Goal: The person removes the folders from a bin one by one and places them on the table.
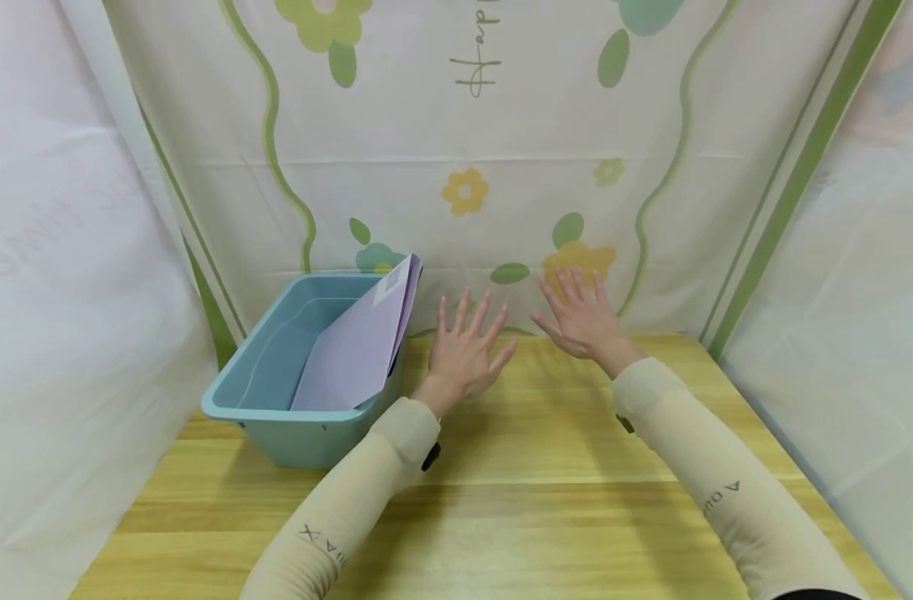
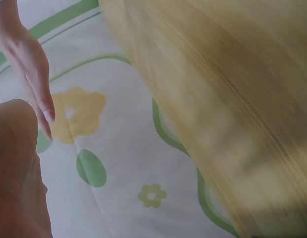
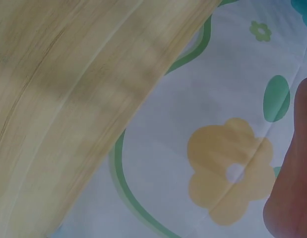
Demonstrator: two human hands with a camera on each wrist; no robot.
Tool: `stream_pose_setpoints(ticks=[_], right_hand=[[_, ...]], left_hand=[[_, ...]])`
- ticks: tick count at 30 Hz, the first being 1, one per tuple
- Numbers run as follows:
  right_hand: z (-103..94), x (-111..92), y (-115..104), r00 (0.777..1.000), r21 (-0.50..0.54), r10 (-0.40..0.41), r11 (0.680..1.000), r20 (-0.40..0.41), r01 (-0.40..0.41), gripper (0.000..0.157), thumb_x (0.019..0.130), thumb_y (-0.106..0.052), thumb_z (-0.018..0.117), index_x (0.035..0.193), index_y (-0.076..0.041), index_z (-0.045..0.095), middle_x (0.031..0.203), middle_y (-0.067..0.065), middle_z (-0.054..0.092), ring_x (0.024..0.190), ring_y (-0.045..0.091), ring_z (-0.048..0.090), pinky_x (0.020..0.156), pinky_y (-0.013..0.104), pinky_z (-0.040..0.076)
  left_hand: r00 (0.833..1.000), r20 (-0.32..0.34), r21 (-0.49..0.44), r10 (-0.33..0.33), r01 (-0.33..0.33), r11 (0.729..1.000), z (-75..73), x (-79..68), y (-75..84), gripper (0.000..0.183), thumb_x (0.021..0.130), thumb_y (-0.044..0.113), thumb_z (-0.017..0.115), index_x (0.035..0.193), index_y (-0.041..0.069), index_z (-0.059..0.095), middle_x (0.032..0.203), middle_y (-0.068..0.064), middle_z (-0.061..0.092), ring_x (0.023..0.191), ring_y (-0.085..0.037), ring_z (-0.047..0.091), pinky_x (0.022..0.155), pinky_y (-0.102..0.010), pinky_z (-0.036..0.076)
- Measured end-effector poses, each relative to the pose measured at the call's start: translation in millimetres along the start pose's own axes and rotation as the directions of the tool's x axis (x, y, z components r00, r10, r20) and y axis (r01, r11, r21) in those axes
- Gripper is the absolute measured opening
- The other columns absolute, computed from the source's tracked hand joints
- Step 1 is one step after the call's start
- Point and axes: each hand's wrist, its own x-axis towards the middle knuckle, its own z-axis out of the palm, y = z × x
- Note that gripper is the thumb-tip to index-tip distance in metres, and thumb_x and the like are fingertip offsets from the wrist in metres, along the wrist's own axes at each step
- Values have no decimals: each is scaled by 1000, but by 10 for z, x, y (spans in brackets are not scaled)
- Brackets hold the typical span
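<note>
Both hands are held out over the far part of the wooden table, fingers spread and holding nothing. My left hand (image 1: pixel 466 354) is just right of a blue plastic basin (image 1: pixel 276 414), palm down. Farther right, my right hand (image 1: pixel 579 318) reaches toward the flowered curtain. Inside the basin leans a light purple folder (image 1: pixel 355 342) with a white label, its upper corner rising above the rim. In the left wrist view the right hand (image 2: pixel 31 69) shows at upper left, fingers straight. Only a blurred edge of the right hand (image 3: pixel 292 183) enters the right wrist view.
The wooden table (image 1: pixel 531 517) ends at a white curtain (image 1: pixel 396 125) printed with flowers and green lines. More pale cloth hangs along the left side (image 1: pixel 74 275) and right side (image 1: pixel 846 292). The basin stands on the table's left part.
</note>
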Motion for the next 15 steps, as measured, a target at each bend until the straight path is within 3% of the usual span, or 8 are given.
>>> stream_pose_setpoints(ticks=[9, 15], right_hand=[[7, -33, 2, 1000, 28, -27, 999, -14, 28, 75, 107, -59, 30, 164, -12, 16, 169, 22, 5, 155, 46, 2, 118, 68, -6], [-55, -40, 17, 1000, 56, -24, 998, -16, 25, 75, 107, -57, 31, 165, -13, 12, 170, 21, 1, 156, 44, -3, 117, 64, -16]], left_hand=[[1000, -14, 16, 6, -6, 1000, 3, -58, 35, 70, 103, 67, 5, 165, 34, 5, 172, -4, -2, 157, -38, -5, 118, -65, -10], [1000, -11, -5, -4, 3, 1000, -57, -116, 33, 69, 103, 66, 4, 164, 35, 1, 172, -3, -6, 156, -37, -11, 118, -64, -12]])
